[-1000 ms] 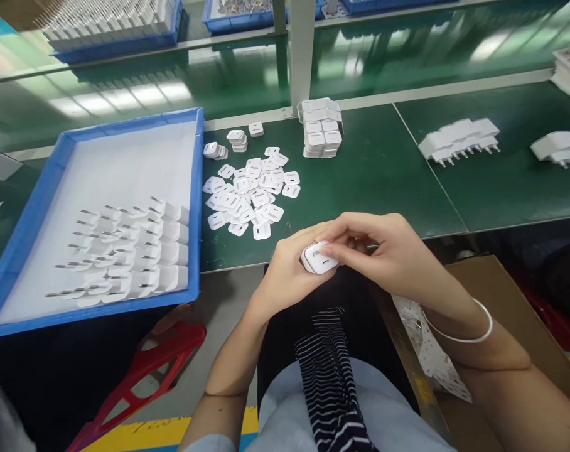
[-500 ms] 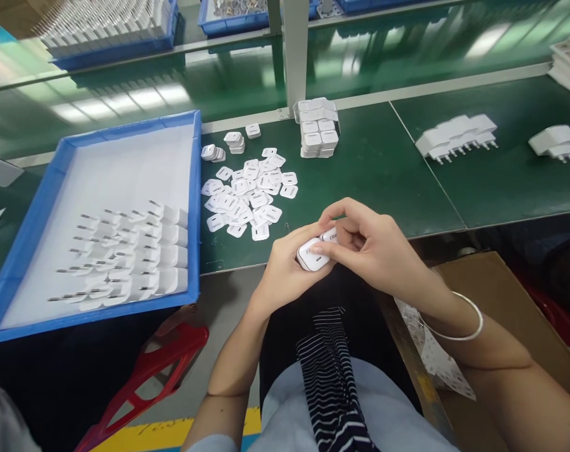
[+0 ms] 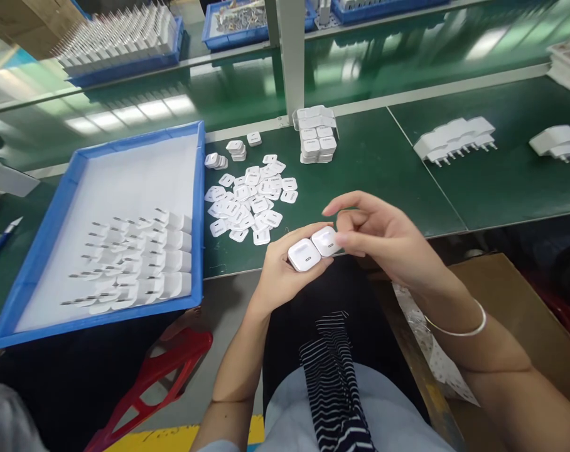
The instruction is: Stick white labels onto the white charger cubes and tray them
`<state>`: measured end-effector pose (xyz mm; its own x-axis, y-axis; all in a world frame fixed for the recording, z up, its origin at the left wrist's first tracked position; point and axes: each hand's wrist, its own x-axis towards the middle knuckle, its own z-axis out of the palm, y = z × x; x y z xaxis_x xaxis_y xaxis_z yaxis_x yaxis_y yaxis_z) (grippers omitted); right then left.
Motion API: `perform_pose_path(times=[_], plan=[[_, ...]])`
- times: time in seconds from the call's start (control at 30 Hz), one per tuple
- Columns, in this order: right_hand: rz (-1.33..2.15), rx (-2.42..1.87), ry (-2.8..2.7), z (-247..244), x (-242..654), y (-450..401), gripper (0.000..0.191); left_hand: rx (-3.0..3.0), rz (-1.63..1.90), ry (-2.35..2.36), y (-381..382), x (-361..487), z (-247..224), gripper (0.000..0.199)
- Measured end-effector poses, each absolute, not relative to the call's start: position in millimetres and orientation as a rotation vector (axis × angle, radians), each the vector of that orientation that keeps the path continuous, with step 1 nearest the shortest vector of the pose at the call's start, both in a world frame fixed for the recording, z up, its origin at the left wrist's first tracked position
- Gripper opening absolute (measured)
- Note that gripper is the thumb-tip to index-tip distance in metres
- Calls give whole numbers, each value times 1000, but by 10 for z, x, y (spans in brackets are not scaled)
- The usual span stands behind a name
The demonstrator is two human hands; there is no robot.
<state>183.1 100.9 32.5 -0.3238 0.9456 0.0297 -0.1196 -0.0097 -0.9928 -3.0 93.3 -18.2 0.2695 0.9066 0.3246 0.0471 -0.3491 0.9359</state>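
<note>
Side by side in my left hand (image 3: 282,273) are two white plug chargers, a left charger (image 3: 304,255) and a right charger (image 3: 326,241), their slotted end faces turned up toward me. The fingers of that hand wrap round them; their lower bodies are hidden. My right hand (image 3: 379,235) is just to the right, thumb and index finger apart, its thumb tip at the edge of the right charger; whether it touches cannot be made out. Beyond my hands lies a loose pile of white slotted cover plates (image 3: 250,198) on the green bench.
A blue-rimmed tray (image 3: 199,207) on the left holds rows of white plug housings (image 3: 167,257), pins outward. Behind the pile are small stacks of covers (image 3: 236,149) and a bundled block of chargers (image 3: 317,144). More plugs (image 3: 457,138) lie at right. A red stool (image 3: 172,364) stands below.
My right hand has drawn back to the right from the chargers, and its fingers have parted. Both charger faces now show. The view has shifted slightly.
</note>
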Motion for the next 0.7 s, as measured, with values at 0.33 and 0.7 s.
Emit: perform_pose_path(times=[0.33, 0.7], plan=[[1846, -965, -706, -6, 1791, 773, 57, 1795, 1388, 664, 926, -97, -221, 58], [2478, -497, -495, 5, 1656, 894, 29, 1857, 1323, 628, 843, -209, -133, 56]])
